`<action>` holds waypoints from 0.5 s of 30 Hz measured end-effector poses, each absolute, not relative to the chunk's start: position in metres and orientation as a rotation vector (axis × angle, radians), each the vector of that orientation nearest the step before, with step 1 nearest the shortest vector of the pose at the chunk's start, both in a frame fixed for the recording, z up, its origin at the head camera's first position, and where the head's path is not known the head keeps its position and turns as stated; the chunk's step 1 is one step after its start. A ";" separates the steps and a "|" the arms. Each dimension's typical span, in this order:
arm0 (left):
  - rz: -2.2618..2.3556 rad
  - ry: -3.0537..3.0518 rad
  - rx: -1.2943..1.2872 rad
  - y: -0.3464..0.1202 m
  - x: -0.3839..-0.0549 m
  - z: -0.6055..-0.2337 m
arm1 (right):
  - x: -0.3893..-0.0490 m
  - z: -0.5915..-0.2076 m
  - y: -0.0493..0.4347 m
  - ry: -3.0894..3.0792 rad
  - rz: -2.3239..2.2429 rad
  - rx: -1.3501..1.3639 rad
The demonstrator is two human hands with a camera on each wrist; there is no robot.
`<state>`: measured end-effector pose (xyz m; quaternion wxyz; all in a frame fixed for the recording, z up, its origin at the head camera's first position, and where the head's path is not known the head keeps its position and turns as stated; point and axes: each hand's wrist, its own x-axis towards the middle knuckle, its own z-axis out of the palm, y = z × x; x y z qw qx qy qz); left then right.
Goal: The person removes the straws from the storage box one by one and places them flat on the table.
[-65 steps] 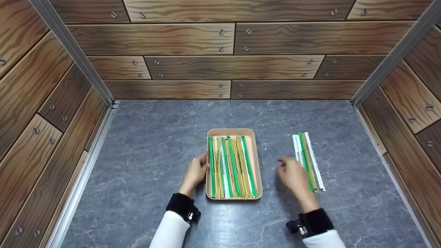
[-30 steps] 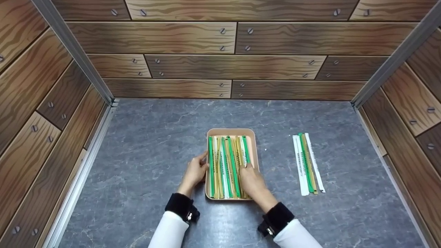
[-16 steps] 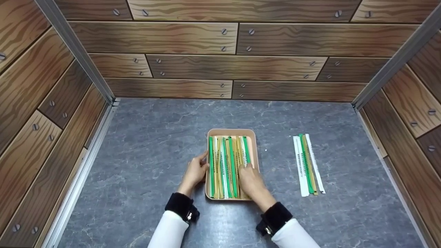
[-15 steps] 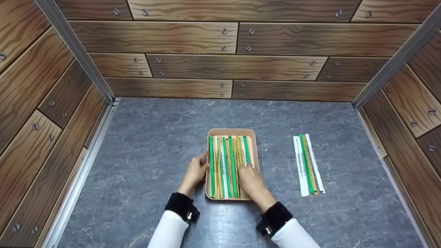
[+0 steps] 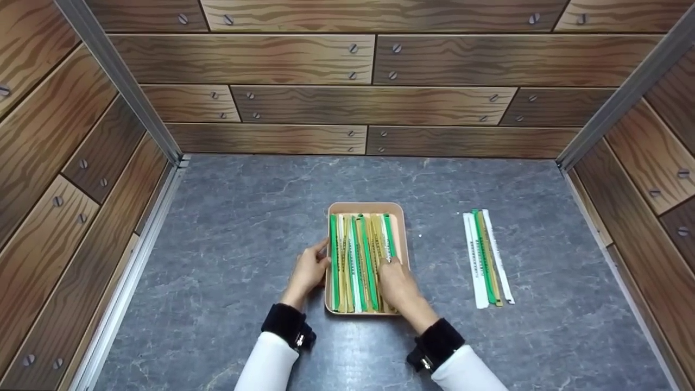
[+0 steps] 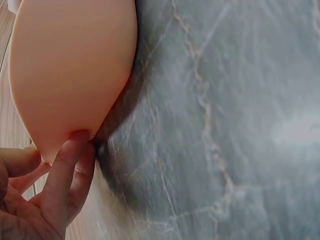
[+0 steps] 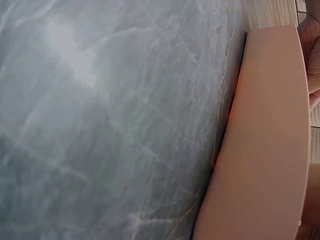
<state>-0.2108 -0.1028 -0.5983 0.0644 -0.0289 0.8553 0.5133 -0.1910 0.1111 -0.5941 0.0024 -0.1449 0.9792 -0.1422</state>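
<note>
A shallow peach-coloured tray [image 5: 400, 233] stands near the middle, filled with a row of slim wrapped sticks [image 5: 353, 255] in green, white and gold-brown. At its left side my left hand [image 5: 308, 270] holds the wall; the left wrist view shows thumb at the rim and fingertips against the outer side. My right hand [image 5: 399, 282] is inside the tray, fingers bent down onto the sticks at the right end, around a green and a white one. Its fingertips are hidden, so I cannot tell whether it pinches any. The right wrist view shows mainly the tray's outer wall [image 7: 260, 130].
To the right of the tray, several more wrapped sticks [image 5: 485, 258], white, green and gold-brown, lie side by side on the grey marbled surface [image 5: 244, 217]. Wood-patterned panels [image 5: 304, 106] close off the back and both sides, with metal rails [image 5: 127, 81] at the corners.
My right hand has moved left from beside the loose sticks into the tray and has stayed over its right end for about a second. The left hand keeps its place at the tray.
</note>
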 end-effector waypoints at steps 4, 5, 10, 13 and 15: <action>1.539 2.593 -0.090 -0.103 -0.210 -0.597 | -0.190 -0.594 0.112 3.064 -0.466 -0.445; 1.538 2.599 -0.084 -0.103 -0.209 -0.597 | -0.189 -0.595 0.112 3.069 -0.478 -0.440; 1.531 2.625 -0.062 -0.104 -0.210 -0.597 | -0.185 -0.596 0.111 3.079 -0.582 -0.385; 1.533 2.607 -0.087 -0.102 -0.210 -0.597 | -0.183 -0.595 0.110 3.055 -0.649 -0.342; 1.527 2.596 -0.100 -0.101 -0.210 -0.596 | -0.182 -0.594 0.111 3.049 -0.686 -0.318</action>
